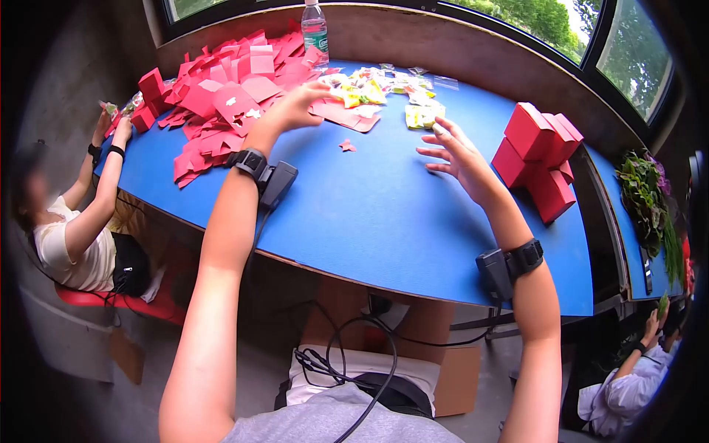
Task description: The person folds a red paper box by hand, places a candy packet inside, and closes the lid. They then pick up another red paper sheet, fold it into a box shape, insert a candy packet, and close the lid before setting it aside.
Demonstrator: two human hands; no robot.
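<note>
Above the blue table (354,214), my left hand (299,107) has its fingers apart and holds nothing. It is beside the big heap of red folded card pieces (214,96) and close to a flat red piece (347,117). My right hand (454,151) is also spread and empty, between the yellow wrapped packets (425,114) and a stack of red boxes (535,151) at the table's right side. More wrapped packets (362,88) lie beyond my left hand. A small red scrap (347,146) rests on the table between my hands.
A water bottle (314,33) stands at the back by the window. At the left, a seated person (81,236) handles something at the table edge. Green plants (646,199) lie on another table at the right, with another person (628,391) below. Cables (347,347) hang over my lap.
</note>
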